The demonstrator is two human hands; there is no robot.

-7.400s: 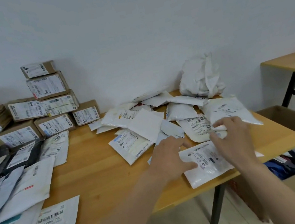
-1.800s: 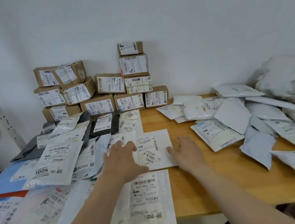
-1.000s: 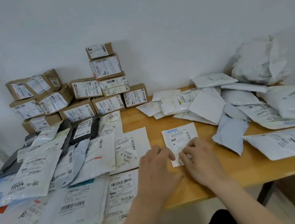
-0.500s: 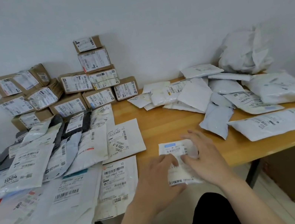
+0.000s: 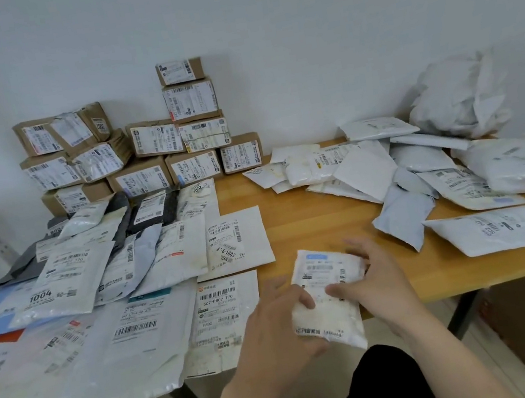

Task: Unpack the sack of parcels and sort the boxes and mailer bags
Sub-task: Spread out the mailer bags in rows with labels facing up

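Two hands hold one small white plastic mailer bag point(image 5: 331, 295) over the near edge of a light wooden table point(image 5: 320, 220).
The left hand point(image 5: 276, 332) and right hand point(image 5: 379, 280) both curl fingers round its sides, label up, probably to read it before it joins the flat rows of sorted mailer bags point(image 5: 94, 279) at left. About twelve brown cardboard boxes point(image 5: 154, 140) stand stacked against the wall; an unsorted heap of white mailers point(image 5: 423, 172) lies right, beside one crumpled white sack point(image 5: 459, 96).

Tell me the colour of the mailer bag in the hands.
The mailer bag is white, with a light-blue patch at its top; head view.
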